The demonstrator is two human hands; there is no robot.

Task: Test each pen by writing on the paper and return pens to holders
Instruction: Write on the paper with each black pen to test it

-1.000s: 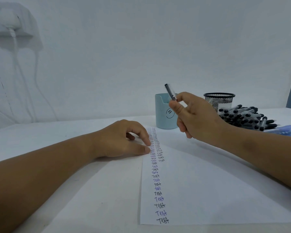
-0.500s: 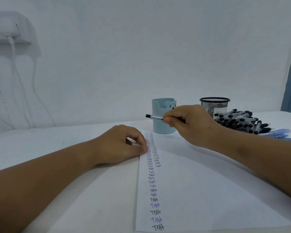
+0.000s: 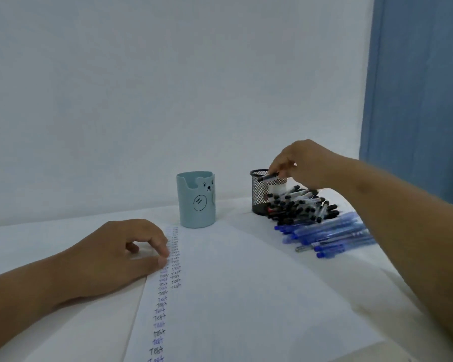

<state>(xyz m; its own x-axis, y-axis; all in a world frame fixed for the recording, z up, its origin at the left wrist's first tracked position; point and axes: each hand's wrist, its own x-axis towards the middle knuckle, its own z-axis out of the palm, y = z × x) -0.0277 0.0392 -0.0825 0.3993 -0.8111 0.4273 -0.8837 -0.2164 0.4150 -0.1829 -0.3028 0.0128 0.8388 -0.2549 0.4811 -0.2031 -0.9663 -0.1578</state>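
Your right hand (image 3: 302,163) pinches 1 black pen (image 3: 267,176) level across the mesh holder (image 3: 259,197) rim; tip it upright before releasing, while your left hand's (image 3: 120,253) curled fingers pin the paper (image 3: 246,296)

wall (image 3: 168,74): plain white | curtain (image 3: 419,87): blue, right | table (image 3: 37,236): white

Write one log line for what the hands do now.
right hand holds black pen over mesh holder | left hand rests on paper
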